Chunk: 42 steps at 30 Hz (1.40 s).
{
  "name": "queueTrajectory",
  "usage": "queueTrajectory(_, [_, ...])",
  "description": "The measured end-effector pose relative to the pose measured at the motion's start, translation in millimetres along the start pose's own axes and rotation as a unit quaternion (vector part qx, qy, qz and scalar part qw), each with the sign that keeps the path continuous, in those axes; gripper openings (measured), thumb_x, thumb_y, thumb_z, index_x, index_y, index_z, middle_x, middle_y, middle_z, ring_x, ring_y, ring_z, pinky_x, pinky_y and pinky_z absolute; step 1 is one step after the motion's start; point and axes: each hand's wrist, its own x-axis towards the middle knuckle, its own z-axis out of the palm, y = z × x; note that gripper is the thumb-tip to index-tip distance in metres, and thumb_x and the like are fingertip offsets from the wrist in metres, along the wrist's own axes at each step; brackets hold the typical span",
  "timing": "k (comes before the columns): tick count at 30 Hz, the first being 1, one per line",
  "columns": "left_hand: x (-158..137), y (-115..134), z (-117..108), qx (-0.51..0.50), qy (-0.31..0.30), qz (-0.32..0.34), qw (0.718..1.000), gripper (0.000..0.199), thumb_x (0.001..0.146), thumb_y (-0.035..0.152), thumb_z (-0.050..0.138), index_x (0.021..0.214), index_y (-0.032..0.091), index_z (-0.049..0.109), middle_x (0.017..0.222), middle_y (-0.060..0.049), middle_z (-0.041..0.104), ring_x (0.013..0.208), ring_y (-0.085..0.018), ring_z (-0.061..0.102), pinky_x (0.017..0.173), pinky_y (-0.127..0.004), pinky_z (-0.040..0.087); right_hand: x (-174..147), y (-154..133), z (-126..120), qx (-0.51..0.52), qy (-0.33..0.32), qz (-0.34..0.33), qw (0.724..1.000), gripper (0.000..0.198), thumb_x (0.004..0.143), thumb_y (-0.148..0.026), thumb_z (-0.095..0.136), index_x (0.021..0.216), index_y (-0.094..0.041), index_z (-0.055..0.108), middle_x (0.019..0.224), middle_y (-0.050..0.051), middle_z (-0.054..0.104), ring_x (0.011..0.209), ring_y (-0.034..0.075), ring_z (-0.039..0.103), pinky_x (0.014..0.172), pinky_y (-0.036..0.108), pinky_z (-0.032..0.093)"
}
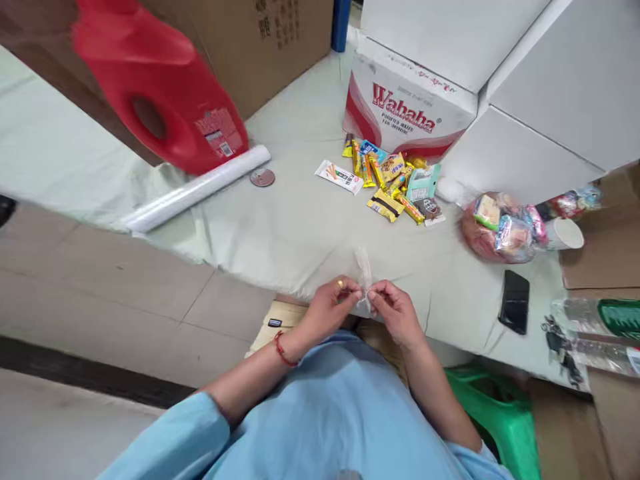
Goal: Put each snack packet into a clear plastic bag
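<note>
At the near edge of the table, a clear plastic bag [364, 267] is bunched between my hands, its loose end pointing away from me. My left hand [335, 300] pinches it from the left, thumb and fingers pressed together. From the other side my right hand [393, 308] pinches the same gathered plastic. The part below my fingers is partly hidden. Beyond them lies a pile of small wrapped snacks [385, 207], mostly yellow, with a white snack packet [339, 177] to its left.
A roll of clear film [200, 190], a red detergent jug [170, 87] and a round disc [263, 177] are at left. The Wahaha carton [405, 107] stands behind. Rightward are a bowl of packets [475, 233], a phone [515, 301], keys [560, 350] and bottles [580, 312].
</note>
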Motion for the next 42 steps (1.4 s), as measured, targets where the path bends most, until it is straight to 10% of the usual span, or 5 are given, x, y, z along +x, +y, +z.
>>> queueTrajectory(12, [3.1, 10.2, -30.0, -0.285, 0.067, -0.105, 0.951, 0.031, 0.07, 0.034, 0.087, 0.073, 0.018, 0.062, 0.101, -0.008, 0.078, 0.088, -0.017, 0.067, 0.082, -0.031, 0.05, -2.9, -3.9, -41.4, 0.122, 0.02, 0.043, 0.991, 0.037, 0.081, -0.054, 0.085, 0.082, -0.021, 0.067, 0.068, -0.002, 0.06, 0.062, 0.013, 0.053, 0.057, 0.024, 0.044])
queueTrajectory(28, [5.1, 12.9, -20.4, -0.249, 0.122, -0.114, 0.954, 0.027, 0.069, 0.025, 0.077, 0.091, 0.02, 0.061, 0.074, 0.004, 0.064, 0.064, -0.011, 0.056, 0.061, -0.024, 0.045, -7.4, 9.4, -10.1, 0.095, -0.153, 0.052, 0.982, 0.059, 0.087, -0.045, 0.085, 0.141, -0.034, 0.063, 0.138, 0.008, 0.065, 0.073, 0.01, 0.061, 0.064, 0.027, 0.054])
queueTrajectory(35, [3.2, 13.1, -13.2, -0.252, 0.112, -0.151, 0.949, 0.022, 0.063, 0.023, 0.068, 0.084, 0.021, 0.061, 0.068, 0.006, 0.055, 0.053, -0.008, 0.046, 0.051, -0.023, 0.035, -2.1, 11.3, 17.9, 0.05, -0.114, 0.029, 0.992, 0.039, 0.087, -0.057, 0.081, 0.096, -0.021, 0.074, 0.069, -0.003, 0.059, 0.056, 0.01, 0.049, 0.054, 0.023, 0.043])
queueTrajectory(42, [5.7, 13.7, -24.7, -0.311, 0.107, -0.168, 0.929, 0.027, 0.06, 0.021, 0.066, 0.087, 0.019, 0.064, 0.068, 0.005, 0.052, 0.052, -0.009, 0.04, 0.049, -0.024, 0.031, 4.3, 7.0, 5.0, 0.071, -0.059, 0.087, 0.992, 0.043, 0.082, -0.06, 0.083, 0.089, -0.02, 0.067, 0.065, -0.006, 0.052, 0.048, 0.006, 0.034, 0.044, 0.021, 0.025])
